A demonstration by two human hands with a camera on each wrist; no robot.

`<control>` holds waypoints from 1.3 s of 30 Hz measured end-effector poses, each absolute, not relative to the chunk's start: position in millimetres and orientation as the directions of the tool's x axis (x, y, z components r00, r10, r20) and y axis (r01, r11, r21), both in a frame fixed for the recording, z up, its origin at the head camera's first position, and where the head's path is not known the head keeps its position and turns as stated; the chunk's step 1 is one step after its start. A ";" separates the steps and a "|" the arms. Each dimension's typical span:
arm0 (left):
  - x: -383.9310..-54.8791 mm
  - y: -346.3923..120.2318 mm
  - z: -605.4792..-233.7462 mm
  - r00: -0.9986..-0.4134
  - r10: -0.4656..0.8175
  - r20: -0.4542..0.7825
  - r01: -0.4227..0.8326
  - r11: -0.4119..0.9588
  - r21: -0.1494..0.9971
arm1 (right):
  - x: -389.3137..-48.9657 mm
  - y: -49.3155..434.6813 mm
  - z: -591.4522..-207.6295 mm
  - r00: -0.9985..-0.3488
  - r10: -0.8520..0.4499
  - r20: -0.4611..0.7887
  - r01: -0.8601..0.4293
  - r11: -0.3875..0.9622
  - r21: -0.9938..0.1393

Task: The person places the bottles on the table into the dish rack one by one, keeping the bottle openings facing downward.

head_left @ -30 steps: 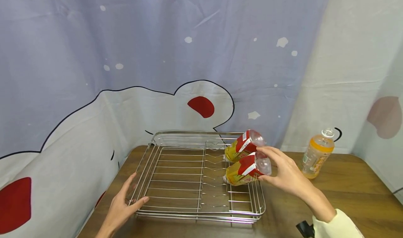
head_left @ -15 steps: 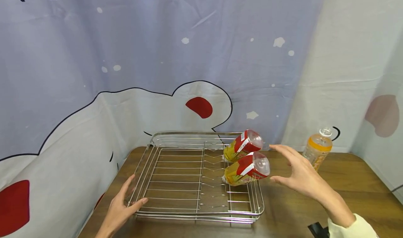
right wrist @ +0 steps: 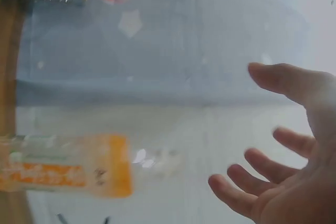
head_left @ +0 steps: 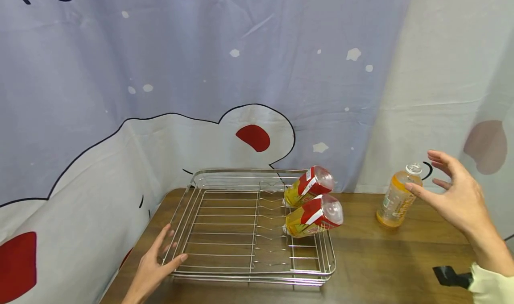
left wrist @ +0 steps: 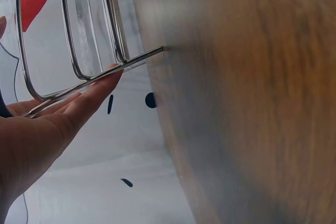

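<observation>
My left hand [head_left: 150, 264] holds the left front corner of a wire dish rack [head_left: 225, 232], its thumb over the rim and its fingers along the outer side. In the left wrist view, fingers [left wrist: 86, 103] lie against the metal bars. Two empty plastic bottles with red and yellow labels, a rear one [head_left: 309, 185] and a front one [head_left: 314, 216], lean necks down on the right part of the rack. My right hand [head_left: 462, 197] is spread beside an uncapped clear bottle with an orange label [head_left: 397, 199]. The right wrist view shows a gap between the fingers and this bottle [right wrist: 68, 166].
The rack stands on a brown wooden table [head_left: 361, 259]. Behind and at the sides hangs a printed curtain [head_left: 192, 72] in blue-grey and white. A black strap [head_left: 451, 276] sits by my right sleeve [head_left: 491, 286].
My right hand has let go of the front red-labelled bottle and moved right to the orange-labelled bottle. The two bottles stay leaning in the rack. My left hand keeps its place.
</observation>
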State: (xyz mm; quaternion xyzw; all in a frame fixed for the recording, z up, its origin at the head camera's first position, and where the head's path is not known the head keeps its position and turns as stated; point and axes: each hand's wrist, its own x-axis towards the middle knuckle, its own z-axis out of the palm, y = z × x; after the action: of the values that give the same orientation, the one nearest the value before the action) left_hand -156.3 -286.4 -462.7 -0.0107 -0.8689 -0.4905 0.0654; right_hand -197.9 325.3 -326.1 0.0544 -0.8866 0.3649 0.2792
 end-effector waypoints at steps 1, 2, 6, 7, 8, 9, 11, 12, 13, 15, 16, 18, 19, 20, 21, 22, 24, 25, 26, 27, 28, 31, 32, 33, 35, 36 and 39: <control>-156.2 -286.3 -462.7 -0.991 -0.046 0.122 0.080 0.518 0.851 | -198.8 329.7 -329.3 -0.845 0.139 0.516 -0.276 0.714 -0.644; -156.2 -286.5 -463.0 -0.991 -0.046 0.125 0.083 0.520 0.850 | -200.1 333.5 -333.4 -0.852 0.167 0.496 -0.251 0.701 -0.668; -156.4 -287.4 -465.0 -0.988 -0.042 0.146 0.103 0.527 0.844 | -208.6 347.4 -358.7 -0.884 0.245 0.398 -0.158 0.645 -0.748; -156.4 -287.6 -465.7 -0.988 -0.040 0.152 0.108 0.529 0.842 | -211.1 350.8 -365.8 -0.893 0.255 0.371 -0.137 0.631 -0.763; -156.5 -287.8 -466.4 -0.986 -0.039 0.160 0.115 0.532 0.839 | -213.2 354.2 -372.9 -0.903 0.263 0.340 -0.115 0.615 -0.780; -156.6 -287.8 -466.9 -0.986 -0.038 0.164 0.119 0.534 0.837 | -214.6 357.7 -379.6 -0.912 0.266 0.312 -0.098 0.598 -0.795; -156.2 -288.1 -467.9 -0.984 -0.038 0.174 0.127 0.539 0.833 | -217.9 363.3 -392.9 -0.928 0.271 0.255 -0.060 0.566 -0.822; -156.1 -288.1 -468.1 -0.984 -0.038 0.177 0.129 0.539 0.832 | -219.0 365.8 -398.5 -0.934 0.270 0.234 -0.046 0.558 -0.829; -156.1 -288.0 -468.4 -0.983 -0.038 0.179 0.131 0.539 0.832 | -219.8 367.9 -403.6 -0.939 0.270 0.213 -0.032 0.548 -0.836; -155.9 -287.8 -468.7 -0.982 -0.039 0.183 0.135 0.535 0.834 | -221.6 371.2 -412.9 -0.947 0.267 0.180 -0.010 0.534 -0.846; -155.9 -287.7 -468.7 -0.982 -0.039 0.185 0.136 0.532 0.836 | -222.7 372.5 -417.2 -0.950 0.266 0.166 -0.001 0.526 -0.850; -155.7 -287.7 -468.4 -0.982 -0.040 0.187 0.138 0.526 0.839 | -224.6 374.4 -424.9 -0.957 0.254 0.140 0.011 0.514 -0.858; -155.7 -287.8 -468.2 -0.981 -0.042 0.189 0.139 0.526 0.839 | -225.7 375.0 -428.6 -0.960 0.250 0.127 0.017 0.506 -0.863; -155.6 -287.9 -467.8 -0.981 -0.043 0.188 0.138 0.524 0.840 | -226.8 375.6 -432.2 -0.963 0.243 0.115 0.022 0.499 -0.866; -155.5 -287.9 -467.8 -0.981 -0.043 0.189 0.139 0.524 0.840 | -227.8 375.8 -436.4 -0.966 0.239 0.102 0.031 0.494 -0.869; -155.5 -288.0 -467.9 -0.981 -0.043 0.190 0.139 0.523 0.841 | -228.8 375.7 -440.5 -0.967 0.238 0.091 0.039 0.491 -0.871; -155.5 -288.0 -468.2 -0.981 -0.044 0.190 0.140 0.523 0.841 | -230.8 375.4 -448.9 -0.969 0.237 0.067 0.058 0.484 -0.873; -155.7 -287.8 -468.0 -0.980 -0.045 0.192 0.141 0.523 0.841 | -232.2 375.2 -452.6 -0.970 0.235 0.058 0.064 0.481 -0.875; -156.0 -288.0 -468.2 -0.980 -0.043 0.195 0.144 0.522 0.840 | -233.6 374.9 -456.3 -0.971 0.234 0.050 0.071 0.480 -0.875; -156.3 -288.0 -468.3 -0.979 -0.043 0.198 0.147 0.521 0.841 | -235.0 374.4 -459.9 -0.972 0.233 0.041 0.077 0.477 -0.876; -156.7 -287.7 -468.2 -0.979 -0.041 0.199 0.149 0.521 0.841 | -235.8 374.2 -463.1 -0.972 0.232 0.035 0.082 0.475 -0.876; -157.2 -287.1 -467.6 -0.979 -0.037 0.201 0.153 0.520 0.840 | -238.8 372.8 -472.5 -0.974 0.226 0.032 0.081 0.473 -0.877; -157.3 -287.2 -467.5 -0.979 -0.036 0.201 0.153 0.519 0.841 | -240.0 371.5 -475.6 -0.974 0.225 0.031 0.084 0.481 -0.873; -157.2 -287.0 -467.2 -0.979 -0.036 0.199 0.152 0.517 0.842 | -241.1 369.9 -478.5 -0.974 0.225 0.032 0.084 0.489 -0.868; -156.9 -287.1 -466.7 -0.979 -0.036 0.199 0.152 0.519 0.841 | -243.3 366.2 -483.9 -0.972 0.231 0.036 0.089 0.506 -0.858; -156.8 -287.2 -466.8 -0.979 -0.037 0.199 0.152 0.518 0.842 | -244.1 364.0 -486.3 -0.971 0.237 0.035 0.094 0.514 -0.852; -156.3 -287.2 -466.8 -0.979 -0.037 0.200 0.154 0.514 0.844 | -245.1 357.4 -492.1 -0.963 0.266 0.037 0.114 0.530 -0.840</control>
State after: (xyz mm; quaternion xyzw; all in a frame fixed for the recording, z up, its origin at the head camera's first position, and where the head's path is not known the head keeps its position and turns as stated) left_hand -156.3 -287.2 -466.8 -0.0338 -0.8647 -0.4917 0.0967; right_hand -245.1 357.4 -492.1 -0.1091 -0.8708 0.4725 0.0806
